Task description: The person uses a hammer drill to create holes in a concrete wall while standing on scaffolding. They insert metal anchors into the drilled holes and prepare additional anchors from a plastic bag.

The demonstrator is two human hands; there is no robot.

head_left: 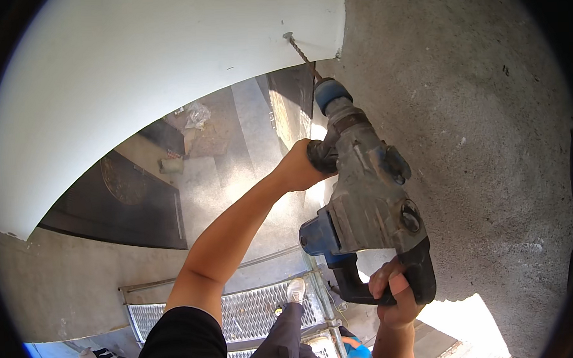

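On the floor far below lies a crumpled, translucent plastic bag or sheet (197, 115); whether anything is in it is too small to tell. Beside it is a flat brown piece (208, 139), and nearer, a small pale greenish bundle (171, 165). The large grey metal rotary hammer drill with blue and black plastic parts (369, 187) slants upward between the two hands. The left hand (299, 167) is closed around its black side handle (324, 154), below the blue chuck collar (334, 95). The right hand (398, 301) has its fingers curled around the black loop-shaped rear handle (423, 272). The drill body is thus ahead of the right grip and to the right of the left one. Its long, thin, spiral steel bit (304, 58) points away from both hands, its tip at a small mark on the smooth white panel (176, 48), beside the rough grey concrete wall (486, 155)
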